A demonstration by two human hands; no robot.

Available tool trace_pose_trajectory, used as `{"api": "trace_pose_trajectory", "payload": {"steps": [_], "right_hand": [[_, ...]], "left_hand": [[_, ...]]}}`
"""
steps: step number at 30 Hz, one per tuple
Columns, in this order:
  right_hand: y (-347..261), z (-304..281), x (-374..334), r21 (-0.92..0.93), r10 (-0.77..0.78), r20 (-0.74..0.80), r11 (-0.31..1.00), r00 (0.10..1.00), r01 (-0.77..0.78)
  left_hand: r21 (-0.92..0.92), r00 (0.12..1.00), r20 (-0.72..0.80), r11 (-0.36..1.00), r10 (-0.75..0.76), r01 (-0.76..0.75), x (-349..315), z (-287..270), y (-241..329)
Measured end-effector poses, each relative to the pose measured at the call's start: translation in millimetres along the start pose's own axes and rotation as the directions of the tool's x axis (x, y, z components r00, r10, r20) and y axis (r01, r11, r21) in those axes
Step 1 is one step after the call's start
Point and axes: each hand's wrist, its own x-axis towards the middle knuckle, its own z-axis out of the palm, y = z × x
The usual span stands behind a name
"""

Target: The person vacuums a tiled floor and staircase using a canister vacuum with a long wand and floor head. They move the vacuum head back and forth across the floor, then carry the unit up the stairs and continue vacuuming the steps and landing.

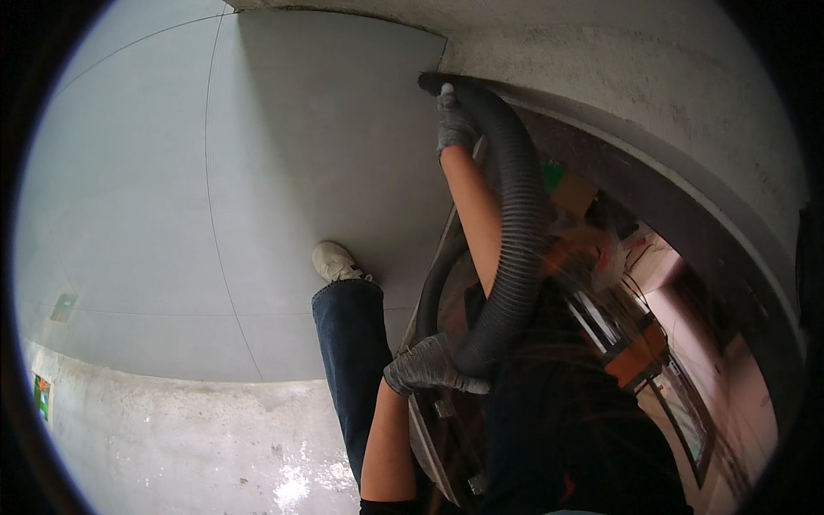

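A thick black ribbed hose [517,215] curves from the wall corner at the top down toward my body. My right hand [455,120], in a grey glove, is closed around the hose close to its far end, which lies low at the foot of the wall. Lower down, my left hand [438,365], also gloved in grey, is wrapped against the hose's lower bend, with its fingers partly hidden beneath it. Behind my left hand runs another dark curved length of hose [438,279]; I cannot tell whether it is the same one.
Large grey floor tiles [154,206] spread out on the left. A pale, rough wall [635,94] borders the top right, and a stained wall [197,438] stands at the lower left. My shoe [335,262] rests on the tiles. An orange and black object [639,352] sits at the right among clutter.
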Motion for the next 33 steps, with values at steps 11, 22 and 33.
{"api": "trace_pose_trajectory", "payload": {"steps": [11, 22, 33], "right_hand": [[54.7, -51.2, 15.5, 0.114, 0.023, -0.085, 0.993, 0.996, -0.013], [78.7, -59.5, -1.8, 0.196, 0.035, -0.02, 0.98, 0.999, -0.03], [141.5, -71.8, -76.3, 0.28, 0.113, 0.01, 0.954, 0.994, -0.111]], "left_hand": [[-0.041, 0.996, 0.034, 0.995, 0.088, -0.086, 8.5, 11.5, 4.8], [-0.436, 0.918, 0.257, 0.884, 0.303, -0.17, 12.8, 23.9, 2.2], [-0.813, 0.722, 0.421, 0.581, 0.549, 0.033, 54.1, 90.8, -14.5]]}}
